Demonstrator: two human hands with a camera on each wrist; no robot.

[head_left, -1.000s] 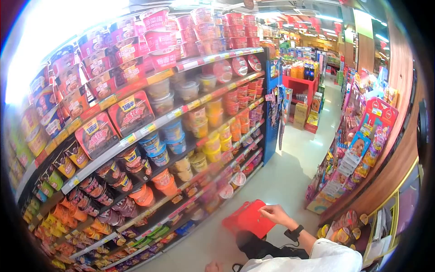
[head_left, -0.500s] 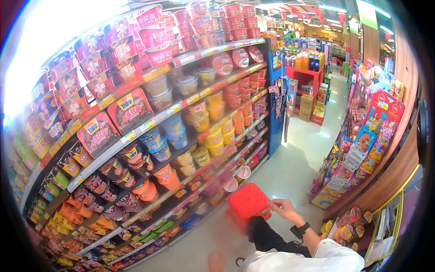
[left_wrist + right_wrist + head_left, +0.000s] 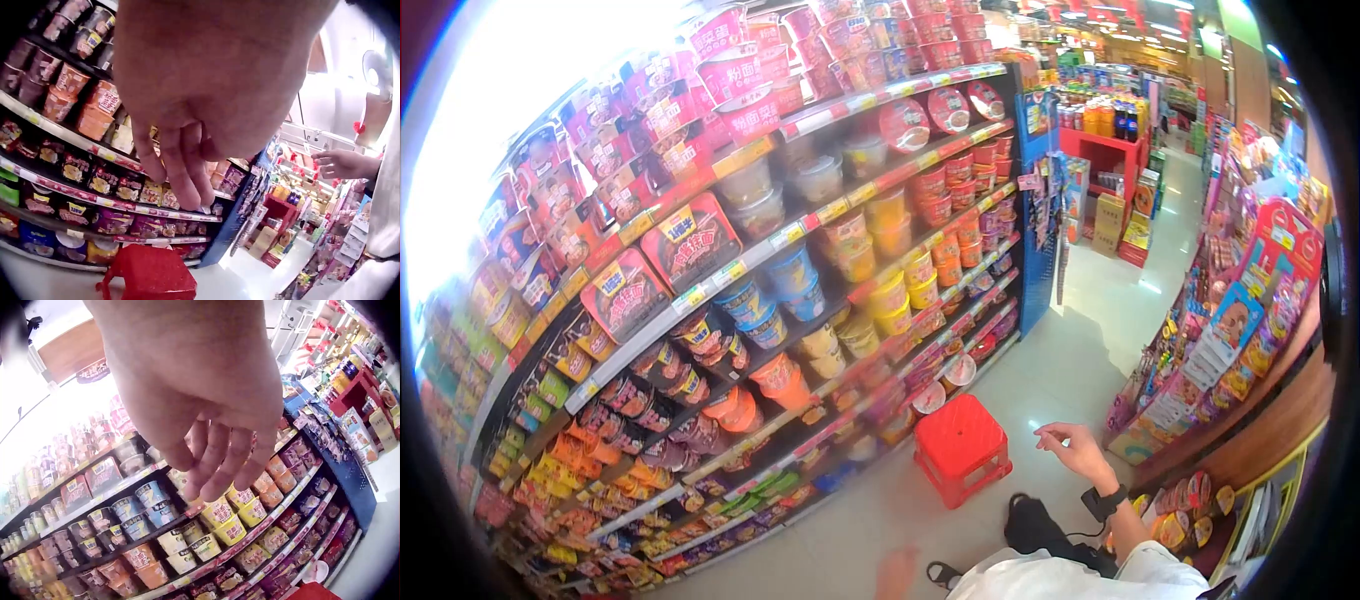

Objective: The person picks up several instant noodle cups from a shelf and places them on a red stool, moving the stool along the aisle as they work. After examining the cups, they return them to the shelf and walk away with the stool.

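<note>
The right hand (image 3: 1078, 450) has let go of the stool (image 3: 961, 445), which now stands upright on the floor (image 3: 1050, 370) beside the shelves (image 3: 800, 230). It and the left hand (image 3: 897, 573) hang loose, holding nothing. The stool looks like light, stiff plastic, best gripped at the seat rim.

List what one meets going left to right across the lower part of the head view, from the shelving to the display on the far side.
Instant-noodle shelves → left grip, a blurred bare hand at the bottom edge → red stool → right grip, an open bare hand → snack display rack.
</note>
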